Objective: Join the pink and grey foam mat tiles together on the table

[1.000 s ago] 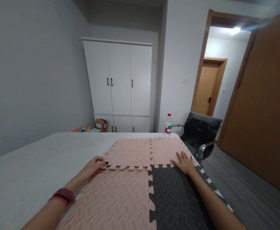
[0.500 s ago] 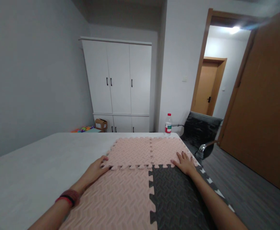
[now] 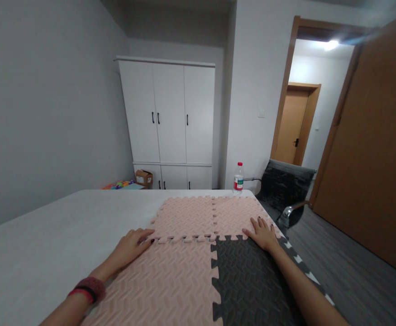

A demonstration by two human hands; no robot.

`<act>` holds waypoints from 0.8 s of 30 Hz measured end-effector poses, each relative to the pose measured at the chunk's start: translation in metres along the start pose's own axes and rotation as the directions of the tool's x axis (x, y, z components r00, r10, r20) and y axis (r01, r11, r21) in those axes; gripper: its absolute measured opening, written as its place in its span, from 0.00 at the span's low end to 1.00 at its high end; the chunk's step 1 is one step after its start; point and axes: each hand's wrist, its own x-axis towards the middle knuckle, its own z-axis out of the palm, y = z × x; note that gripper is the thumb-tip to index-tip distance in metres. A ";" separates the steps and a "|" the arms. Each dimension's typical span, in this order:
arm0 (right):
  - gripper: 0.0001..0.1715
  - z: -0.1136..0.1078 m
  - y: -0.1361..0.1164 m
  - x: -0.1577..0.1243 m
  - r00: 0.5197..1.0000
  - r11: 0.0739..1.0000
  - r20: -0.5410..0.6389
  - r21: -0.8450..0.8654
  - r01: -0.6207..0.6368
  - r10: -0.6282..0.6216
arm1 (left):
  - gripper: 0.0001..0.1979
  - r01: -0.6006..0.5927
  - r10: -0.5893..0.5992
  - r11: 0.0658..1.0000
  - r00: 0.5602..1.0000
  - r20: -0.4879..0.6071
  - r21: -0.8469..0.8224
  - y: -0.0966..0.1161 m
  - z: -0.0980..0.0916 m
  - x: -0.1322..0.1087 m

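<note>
Both hands flat, fingers spread: left hand, right hand on ridged foam tiles.

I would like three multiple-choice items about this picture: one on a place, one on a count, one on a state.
1. Where does the water bottle stand?
A. at the far edge of the table
B. on the chair
C. on the dark tile

2. How many pink foam tiles lie on the table?
A. one
B. three
C. five

3. How is the right hand?
A. closed around the bottle
B. flat and open on the tiles
C. lifted in the air

Answers:
1 A: the water bottle stands at the far edge of the table.
2 B: three pink foam tiles join one dark tile.
3 B: the right hand lies with fingers spread across the seam.
</note>
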 end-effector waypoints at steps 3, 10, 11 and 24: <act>0.51 0.001 0.001 0.001 1.000 1.000 -0.003 0.002 0.000 0.000 | 0.26 -0.015 0.015 1.000 1.000 0.012 0.023 -0.002 -0.001 0.000; 0.51 0.003 0.002 0.001 1.000 1.000 -0.016 0.011 0.004 -0.004 | 0.25 -0.028 0.028 0.995 1.000 0.008 0.096 -0.009 -0.007 0.000; 0.51 0.004 0.002 0.002 1.000 1.000 -0.013 0.009 0.003 -0.003 | 0.25 -0.032 0.031 0.994 0.999 0.016 0.105 -0.012 -0.007 0.000; 0.49 0.008 0.005 0.005 1.000 1.000 -0.017 0.005 0.006 -0.006 | 0.18 -0.103 0.096 0.952 0.995 0.039 0.290 0.007 -0.003 0.007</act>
